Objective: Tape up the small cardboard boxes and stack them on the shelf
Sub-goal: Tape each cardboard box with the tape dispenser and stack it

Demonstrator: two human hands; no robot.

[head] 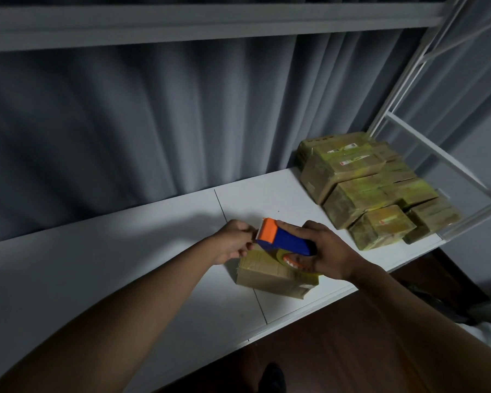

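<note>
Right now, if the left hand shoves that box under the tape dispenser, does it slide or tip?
Probably slides: the box lies low and flat on the smooth white shelf. Its glossy tape wrap likely makes it slippery. Weight can't be judged; contents are hidden.

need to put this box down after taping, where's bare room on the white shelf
The shelf is bare all along the left, from the left hand to the curtain. A narrower bare strip lies between the box being taped and the stacked boxes. The right end by the white frame is crowded with those boxes.
</note>
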